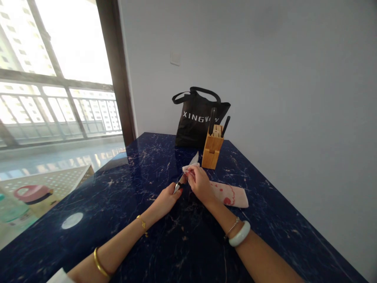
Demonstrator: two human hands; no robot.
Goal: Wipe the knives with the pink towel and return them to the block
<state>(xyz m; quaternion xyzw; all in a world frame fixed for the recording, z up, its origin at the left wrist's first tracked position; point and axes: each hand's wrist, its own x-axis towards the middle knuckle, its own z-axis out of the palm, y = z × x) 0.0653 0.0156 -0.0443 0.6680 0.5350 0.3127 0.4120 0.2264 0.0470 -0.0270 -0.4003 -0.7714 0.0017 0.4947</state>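
Observation:
My left hand (167, 199) is closed round the handle of a kitchen knife (194, 158), its blade pointing up and away from me. A white cloth (188, 168) is pinched in my right hand (200, 184) and wraps part of the blade; the fingers hide how far round it goes. Just beyond them stands a wooden knife block (210, 157) with two black-handled pieces upright in its slots. Beside my right wrist, a folded pink-and-white towel (231, 195) lies on the table.
A black tote bag (191, 131) leans at the back of the dark blue marble-patterned table (141, 251), near the wall. A white disc (72, 221) lies at the left edge. Below on the left, a perforated crate (59, 176) stands near a pink-lidded bottle (31, 192).

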